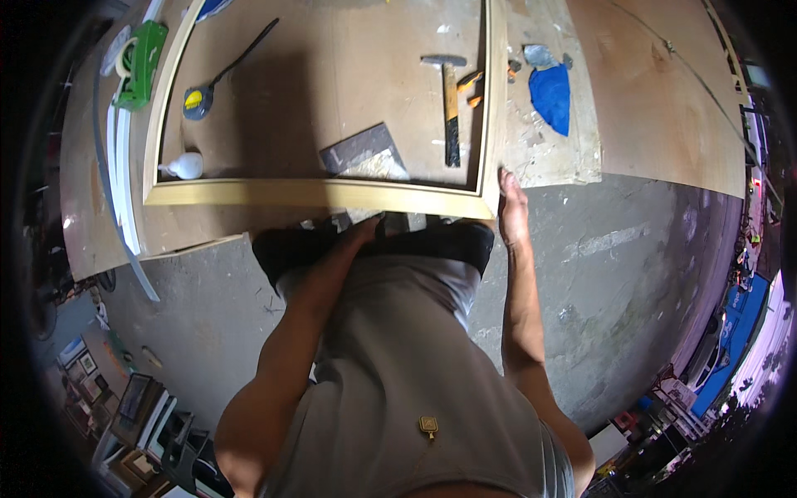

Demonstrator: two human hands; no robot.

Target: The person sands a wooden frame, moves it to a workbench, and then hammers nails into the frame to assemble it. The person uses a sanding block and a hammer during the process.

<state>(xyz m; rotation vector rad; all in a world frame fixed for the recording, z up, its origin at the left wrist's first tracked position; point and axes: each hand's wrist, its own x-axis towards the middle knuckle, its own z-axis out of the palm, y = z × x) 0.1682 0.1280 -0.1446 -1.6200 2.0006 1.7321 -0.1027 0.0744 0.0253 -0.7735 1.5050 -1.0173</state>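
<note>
Frame (324, 195) of pale wood, mitred at its front corners: we have it on the worktable (548, 162), front rail near the table's front edge, far end running out of view. Right hand (513, 203) is at the outer side of the front right corner, seemingly touching; we see fingers fairly straight, close together, not wrapped around the wood. Left hand (365, 231) is low, just under the front rail near its middle, partly in shadow; we cannot tell whether its fingers are open, closed or gripping anything.

Inside the frame's outline we log a hammer (451, 108) near the right rail, head pointing away, an orange-and-black tool (471, 81) just beside it, and a dark rectangular plate (365, 153) with a pale, stained patch close behind the front rail. Over by the left rail, we get a yellow-and-black tape measure (198, 101) and a white squeeze bottle (188, 165) on its side near the corner.

Outside, we note a green tape dispenser (141, 66) and white strips (124, 183) at left, blue cloth (550, 95) at right. Grey floor (614, 241) shows below.
</note>
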